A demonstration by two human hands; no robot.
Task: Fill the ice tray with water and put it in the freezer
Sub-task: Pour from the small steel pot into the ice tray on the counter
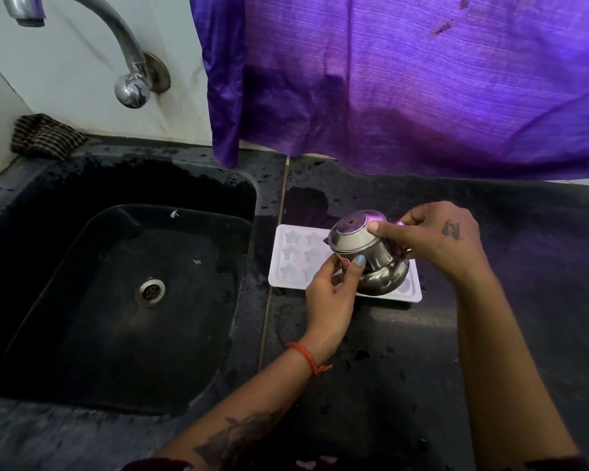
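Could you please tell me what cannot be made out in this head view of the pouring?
- Water in the pot: its mouth faces down, away from the camera.
- Fill level of the tray: cells too pale to judge.
- Tray's middle cells: hidden behind the pot and left hand.
- Right hand fingers: partly behind the pot.
- Freezer: outside the frame.

The sink (123, 283) lies to my left, its tap (116, 45) on the far wall above it and a folded cloth (45, 136) at its far left corner. Right of the sink, on the counter (490, 266), sits the ice tray (286, 263). Above the tray I hold a steel pot (368, 253), tipped, between my left hand (330, 297) and right hand (436, 239). A curtain (405, 79) hangs behind the counter.
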